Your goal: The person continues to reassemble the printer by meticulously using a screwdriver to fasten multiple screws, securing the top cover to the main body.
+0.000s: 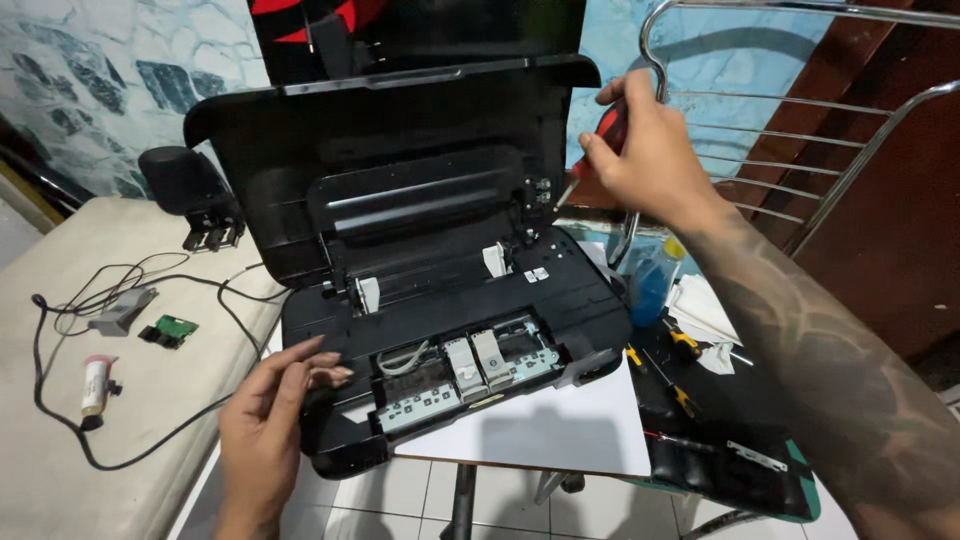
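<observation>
A black inkjet printer [430, 250] lies open on a small white table [560, 430], its lid raised and its ink cartridges [478, 362] exposed at the front. My right hand [645, 155] grips a red-handled screwdriver [605, 135], whose tip touches the screws at the lid's right hinge [540, 195]. My left hand [270, 410] rests on the printer's front left corner with fingers spread, steadying it.
A cream cushioned bench [120, 400] on the left carries a black cable [60, 400], a green circuit board [172, 330], a small tube [95, 385] and a black part [190, 190]. Right of the printer lie small screwdrivers [680, 345], tissue, a blue bottle [650, 280] and a chrome chair frame [800, 130].
</observation>
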